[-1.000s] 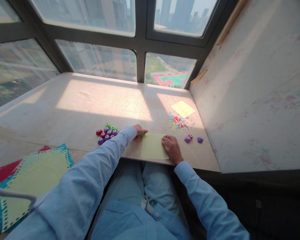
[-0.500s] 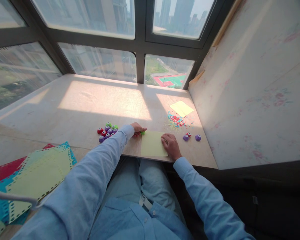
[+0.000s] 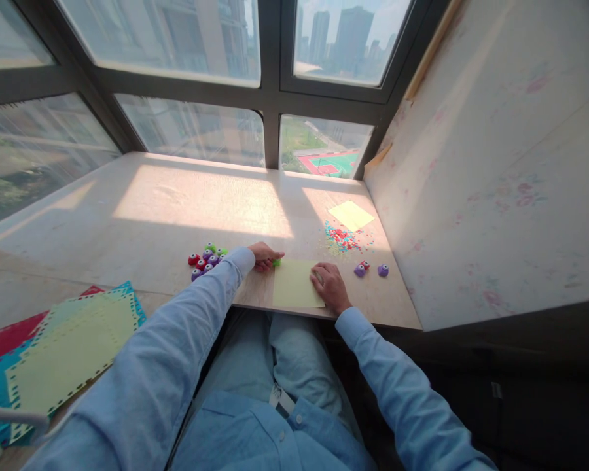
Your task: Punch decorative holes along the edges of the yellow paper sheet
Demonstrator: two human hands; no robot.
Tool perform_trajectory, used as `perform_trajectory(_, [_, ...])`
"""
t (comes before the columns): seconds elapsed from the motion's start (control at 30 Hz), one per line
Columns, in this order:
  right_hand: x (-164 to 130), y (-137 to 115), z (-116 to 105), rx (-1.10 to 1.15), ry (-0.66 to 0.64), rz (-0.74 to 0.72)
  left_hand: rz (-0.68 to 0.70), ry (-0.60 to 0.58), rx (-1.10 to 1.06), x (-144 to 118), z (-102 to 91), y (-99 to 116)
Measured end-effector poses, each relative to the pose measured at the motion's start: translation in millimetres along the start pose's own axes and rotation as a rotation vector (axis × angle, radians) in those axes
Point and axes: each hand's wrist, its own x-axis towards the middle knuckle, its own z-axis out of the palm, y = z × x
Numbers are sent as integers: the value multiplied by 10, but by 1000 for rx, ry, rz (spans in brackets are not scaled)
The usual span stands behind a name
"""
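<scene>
Two hands at the near edge of the sill [image 3: 177, 216]. Left hand [image 3: 264, 255] curled over a small green punch [image 3: 277, 262], fingers closed on it, set at the top left corner of a yellow sheet [image 3: 294, 284]. Punch mostly hidden under the fingers; only its tip shows. Right hand [image 3: 328, 285] lies flat, fingers loosely spread, on the sheet's right edge, holding nothing, likely pinning the paper so it stays put.

Cluster of spare punches [image 3: 205, 259] in red, purple and green sits just left of the left wrist, within easy reach. Two more punches [image 3: 370, 269] lie right of the right hand. Confetti [image 3: 344, 238] scattered beyond the sheet, a second yellow sheet [image 3: 351, 215] behind it. Perforated sheets [image 3: 63, 347] stacked at far left, well apart.
</scene>
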Motion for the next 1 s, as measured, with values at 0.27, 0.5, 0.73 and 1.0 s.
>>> perform_trajectory(0.27, [-10,-9,4,-10,15,6,49,45,-46,74,-73,-142])
perform_trajectory(0.5, [-7,-27,-7,-4,26,14,51,53,-46,83,-150,-216])
perform_trajectory(0.73, [-9,-28,0,10,34,32,56,91,-25,23,-187,-231])
perform_trajectory(1.0, [-6,-38,-11,33,29,45,87,150,33,-116,-257,-267])
